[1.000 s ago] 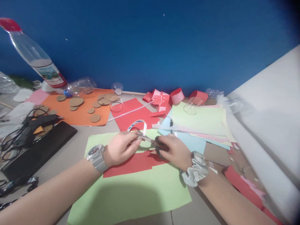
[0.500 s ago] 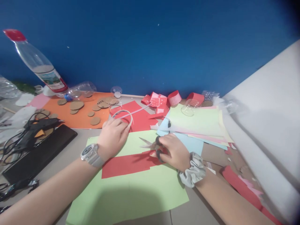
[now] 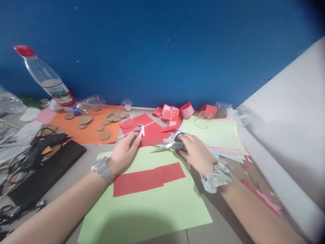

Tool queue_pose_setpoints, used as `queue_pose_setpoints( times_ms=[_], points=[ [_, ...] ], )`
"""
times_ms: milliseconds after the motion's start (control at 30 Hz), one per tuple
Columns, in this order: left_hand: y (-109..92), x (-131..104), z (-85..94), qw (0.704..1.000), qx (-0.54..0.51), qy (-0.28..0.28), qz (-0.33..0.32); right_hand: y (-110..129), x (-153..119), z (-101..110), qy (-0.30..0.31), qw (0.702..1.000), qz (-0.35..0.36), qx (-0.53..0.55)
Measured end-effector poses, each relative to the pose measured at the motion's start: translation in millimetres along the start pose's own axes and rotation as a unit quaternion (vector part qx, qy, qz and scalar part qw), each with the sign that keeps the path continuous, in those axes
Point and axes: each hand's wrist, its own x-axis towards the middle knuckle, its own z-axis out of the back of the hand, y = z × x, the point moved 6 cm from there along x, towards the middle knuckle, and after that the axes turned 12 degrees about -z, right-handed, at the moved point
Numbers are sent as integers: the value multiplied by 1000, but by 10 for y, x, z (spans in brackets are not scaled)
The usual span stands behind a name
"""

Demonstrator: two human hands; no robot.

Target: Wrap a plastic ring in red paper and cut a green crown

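My left hand (image 3: 126,149) is closed around a thin white roll of tape (image 3: 140,130), with a short white end standing up from it; the fingers partly cover the roll. In my right hand (image 3: 196,150) is a pair of scissors (image 3: 169,146), dark-handled, its blades parted and pointing left toward the tape. Below both hands, a red paper strip (image 3: 148,179), seemingly two overlapping pieces, lies across a light green sheet (image 3: 142,210). Beyond the hands lies a red sheet (image 3: 153,136) with cut edges.
An orange sheet (image 3: 59,118) bears several cardboard discs (image 3: 85,119). A leaning plastic bottle (image 3: 57,89), a glue gun (image 3: 38,144) and a black flat box (image 3: 48,173) are at left. Paper sheets (image 3: 213,132) and red paper rings (image 3: 187,110) lie right, before a blue wall.
My right hand has lifted the scissors up and to the right, off the red strip. The tape roll in my left hand has turned nearly edge-on.
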Motion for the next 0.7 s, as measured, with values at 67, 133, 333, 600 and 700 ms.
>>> queue_pose_setpoints(
  times_ms=[67,133,333,600,700],
  points=[
    [16,5,6,1000,-20,-5,9,-33,63,58,19,999,-16,-26],
    [33,7,16,999,-40,-14,17,-33,126,94,48,998,-16,-46],
    [42,-20,44,996,-76,-45,8,0,350,162,115,989,-12,-90],
    [-119,-88,22,994,-22,-29,-102,454,364,389,116,993,-17,-2],
    [-176,-116,-4,988,26,-19,-153,737,233,225,191,948,-40,253]
  ],
)
